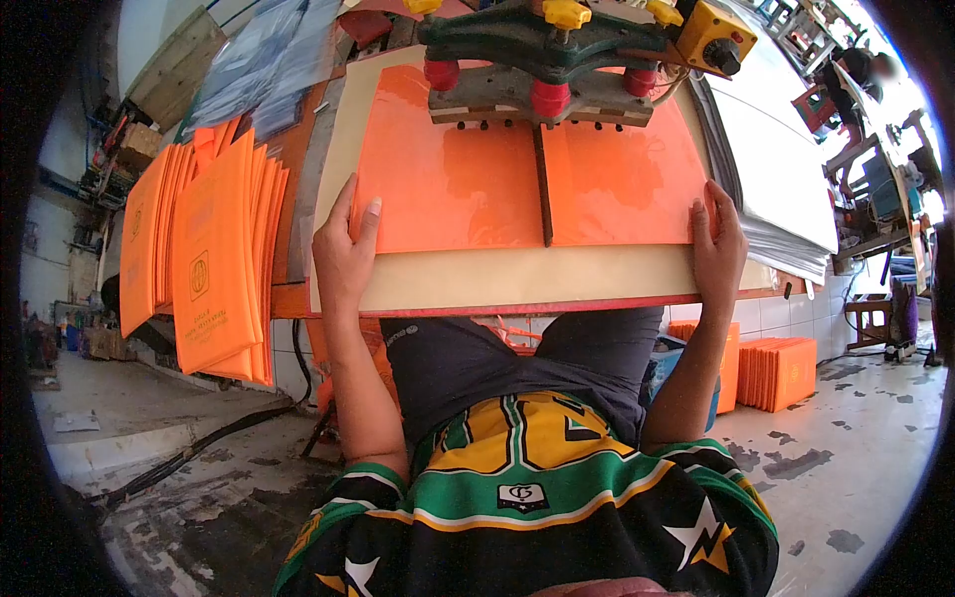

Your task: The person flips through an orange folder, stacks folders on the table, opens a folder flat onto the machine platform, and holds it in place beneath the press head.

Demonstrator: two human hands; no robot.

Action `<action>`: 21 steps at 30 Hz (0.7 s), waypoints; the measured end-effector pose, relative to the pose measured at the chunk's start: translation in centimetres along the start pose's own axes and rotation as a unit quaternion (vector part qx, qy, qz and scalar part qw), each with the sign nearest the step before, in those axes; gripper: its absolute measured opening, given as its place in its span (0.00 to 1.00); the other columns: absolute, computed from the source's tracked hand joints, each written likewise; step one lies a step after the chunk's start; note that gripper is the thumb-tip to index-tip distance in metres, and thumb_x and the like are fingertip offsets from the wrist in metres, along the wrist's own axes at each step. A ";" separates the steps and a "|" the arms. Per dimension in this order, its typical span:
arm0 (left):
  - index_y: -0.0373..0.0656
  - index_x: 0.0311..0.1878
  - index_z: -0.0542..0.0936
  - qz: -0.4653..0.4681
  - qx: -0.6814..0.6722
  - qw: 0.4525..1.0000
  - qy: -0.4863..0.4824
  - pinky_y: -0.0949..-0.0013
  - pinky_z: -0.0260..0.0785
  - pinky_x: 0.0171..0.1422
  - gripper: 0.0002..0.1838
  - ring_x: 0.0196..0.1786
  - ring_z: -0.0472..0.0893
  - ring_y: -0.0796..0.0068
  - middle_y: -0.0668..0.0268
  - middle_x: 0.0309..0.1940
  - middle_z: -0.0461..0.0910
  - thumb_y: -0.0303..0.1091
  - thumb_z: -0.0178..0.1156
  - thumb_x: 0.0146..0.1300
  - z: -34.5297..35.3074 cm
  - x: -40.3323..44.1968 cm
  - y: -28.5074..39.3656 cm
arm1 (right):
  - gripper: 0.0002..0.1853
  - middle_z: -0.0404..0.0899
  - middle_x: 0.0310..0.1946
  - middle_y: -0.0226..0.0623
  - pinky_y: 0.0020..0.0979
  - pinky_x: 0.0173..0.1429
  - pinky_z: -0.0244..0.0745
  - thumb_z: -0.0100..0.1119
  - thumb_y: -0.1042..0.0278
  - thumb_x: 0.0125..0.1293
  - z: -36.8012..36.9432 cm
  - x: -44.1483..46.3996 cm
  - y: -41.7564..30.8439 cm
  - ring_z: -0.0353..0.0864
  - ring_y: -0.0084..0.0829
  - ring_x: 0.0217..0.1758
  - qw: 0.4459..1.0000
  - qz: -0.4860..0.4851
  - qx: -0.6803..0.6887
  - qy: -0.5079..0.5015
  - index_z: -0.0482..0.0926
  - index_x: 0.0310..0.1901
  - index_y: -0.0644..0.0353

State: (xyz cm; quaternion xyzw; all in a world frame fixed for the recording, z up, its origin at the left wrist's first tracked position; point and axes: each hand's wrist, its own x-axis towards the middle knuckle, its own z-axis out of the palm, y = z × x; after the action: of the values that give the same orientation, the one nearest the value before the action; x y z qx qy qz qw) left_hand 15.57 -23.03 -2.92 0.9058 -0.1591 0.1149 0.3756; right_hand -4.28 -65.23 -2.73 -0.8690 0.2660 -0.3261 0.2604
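A glossy orange plastic sheet (448, 189) lies on a cream board (517, 279) with a red front edge. A dark narrow bar (545, 189) runs down its middle from under the press. My left hand (346, 249) holds the left edge of the sheet, its thumb on top and forefinger along the side. On the right edge, my right hand (718, 249) grips in the same way. Fingertips under the sheet are hidden. Just beyond the hands stands a dark green press head (547, 55) with red cylinders and yellow knobs, its plate over the sheet's far part.
Orange printed folders (214, 269) hang stacked at the left table edge, beside clear plastic sheets (264, 70). White sheets (766, 149) are piled at right. A yellow control box (714, 42) sits on the press. More orange folders (776, 373) stand on the floor. Another person (858, 80) is far right.
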 end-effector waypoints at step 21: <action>0.37 0.76 0.76 0.002 0.002 1.000 0.000 0.54 0.72 0.76 0.32 0.73 0.81 0.49 0.43 0.68 0.82 0.51 0.61 0.80 0.0 0.0 0.2 | 0.24 0.85 0.63 0.56 0.46 0.70 0.77 0.57 0.54 0.82 0.1 0.1 0.3 0.84 0.54 0.69 1.000 -0.003 0.001 -0.002 0.79 0.68 0.63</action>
State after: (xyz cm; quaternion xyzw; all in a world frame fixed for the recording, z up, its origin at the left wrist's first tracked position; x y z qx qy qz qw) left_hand 15.50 -23.14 -2.75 0.9062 -0.1611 0.1160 0.3733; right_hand -4.25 -65.45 -2.90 -0.8702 0.2625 -0.3257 0.2603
